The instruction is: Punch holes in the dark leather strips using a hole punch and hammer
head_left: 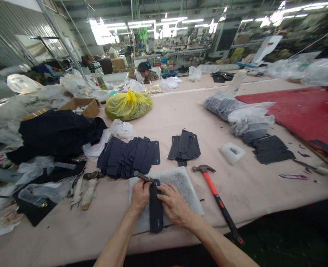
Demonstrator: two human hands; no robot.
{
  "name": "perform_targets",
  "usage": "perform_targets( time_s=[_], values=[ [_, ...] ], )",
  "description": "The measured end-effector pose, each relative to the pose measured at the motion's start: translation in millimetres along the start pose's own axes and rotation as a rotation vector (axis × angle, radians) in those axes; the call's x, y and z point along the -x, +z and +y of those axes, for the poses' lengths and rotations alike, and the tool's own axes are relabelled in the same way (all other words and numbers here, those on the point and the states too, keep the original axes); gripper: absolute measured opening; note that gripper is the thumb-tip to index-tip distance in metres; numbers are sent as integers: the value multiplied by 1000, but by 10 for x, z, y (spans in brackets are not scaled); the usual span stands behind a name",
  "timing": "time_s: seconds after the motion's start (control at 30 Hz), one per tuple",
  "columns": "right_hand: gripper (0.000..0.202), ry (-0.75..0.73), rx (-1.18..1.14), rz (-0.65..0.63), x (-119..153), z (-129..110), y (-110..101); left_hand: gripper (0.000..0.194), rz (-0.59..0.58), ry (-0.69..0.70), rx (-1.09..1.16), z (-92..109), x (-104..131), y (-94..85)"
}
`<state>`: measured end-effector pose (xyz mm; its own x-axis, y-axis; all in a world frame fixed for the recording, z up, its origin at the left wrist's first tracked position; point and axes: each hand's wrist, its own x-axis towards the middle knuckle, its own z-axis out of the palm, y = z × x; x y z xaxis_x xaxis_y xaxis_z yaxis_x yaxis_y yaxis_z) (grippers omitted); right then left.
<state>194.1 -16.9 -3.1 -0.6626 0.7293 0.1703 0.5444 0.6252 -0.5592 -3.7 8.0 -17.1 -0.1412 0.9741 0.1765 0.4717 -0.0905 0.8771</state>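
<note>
A long dark piece [156, 211] with small slots near its ends lies on a pale, speckled board [183, 183]. My left hand [140, 193] is closed on a metal punch-like tool [142, 176], whose end meets the top of the dark piece. My right hand [174, 202] rests on the piece's right edge, its fingers spread. A hammer [215, 193] with a red and black handle lies right of the board. Behind the board are a wide pile of dark pieces [129, 155] and a smaller pile [184, 146].
A yellow bag [129, 105] sits farther back. Black cloth [58, 133] and wrapped tools [88, 193] are on the left. To the right are a white roll [232, 153], bagged dark pieces [222, 105], tweezers [293, 176] and a red sheet [305, 111]. A person [147, 74] sits beyond the table.
</note>
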Motion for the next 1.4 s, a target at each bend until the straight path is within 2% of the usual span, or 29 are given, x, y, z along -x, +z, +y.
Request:
perform_targets(
  time_s=[0.07, 0.17, 0.23, 0.37, 0.47, 0.67, 0.77, 1.4],
  values=[
    [42, 31, -17, 0, -4, -66, -17, 23, -37, 17, -9, -25, -32, 24],
    [71, 84, 4, 0, -10, -145, -6, 24, -34, 18, -24, -65, -31, 43],
    [78, 81, 18, -29, -21, -128, -22, 24, -26, 15, -35, -72, -25, 42],
    [65, -27, 15, -151, -67, 42, -176, 24, -26, 25, -51, -45, -24, 29],
    [62, -53, 38, -187, -77, 96, -231, 23, -29, 27, -51, -43, -12, 36],
    [55, 127, 158, -30, 74, -116, 105, 23, -27, 0, -39, -100, -3, 70],
    [50, 133, 175, 1, 121, -168, 201, 23, -46, -6, -39, -125, -16, 77],
    [46, 145, 96, 23, 105, -170, 96, 24, -41, 16, -104, -105, -13, 81]
  ],
)
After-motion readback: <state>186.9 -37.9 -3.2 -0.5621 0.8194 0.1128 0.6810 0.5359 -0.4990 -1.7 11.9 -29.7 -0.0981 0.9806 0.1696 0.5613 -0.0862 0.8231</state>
